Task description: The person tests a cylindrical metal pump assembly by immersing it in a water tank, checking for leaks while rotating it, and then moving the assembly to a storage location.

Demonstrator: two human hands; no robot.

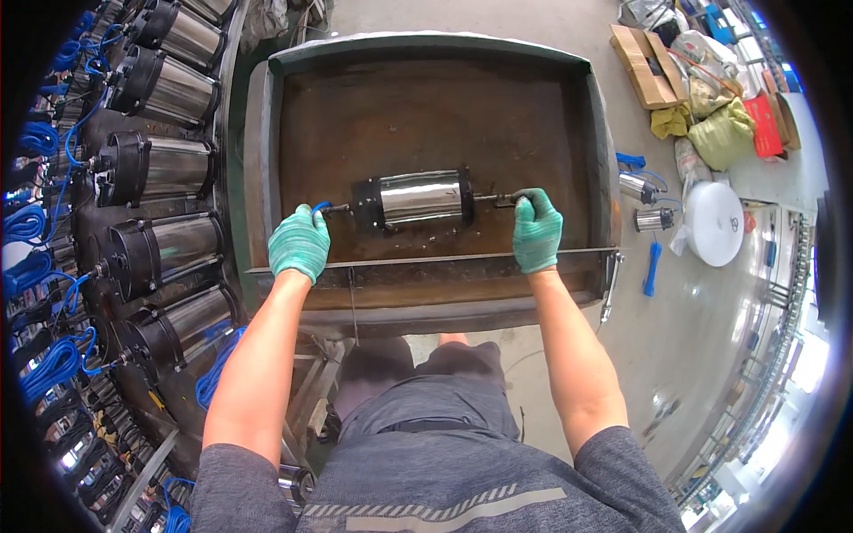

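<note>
A shiny steel cylindrical motor (423,197) with black end caps lies crosswise over the brown liquid in a rectangular metal tank (426,41). Bubbles or droplets show along its near side. My left hand (299,244), in a green glove, is closed at the motor's left end, where a short piece of blue cable (320,208) meets a dark fitting. On the other side, my right hand (538,233), gloved the same way, has its fingers closed around the end of a thin metal rod (494,198) extending from the motor's right cap. The fingertips of both hands are partly hidden.
A metal bar (426,261) crosses the tank's near part, below both wrists. Several similar motors (169,169) with blue cables stand close on the left. Smaller motors (653,218), a white round drum (714,224), sacks (721,133) and a cardboard box (649,67) are on the right.
</note>
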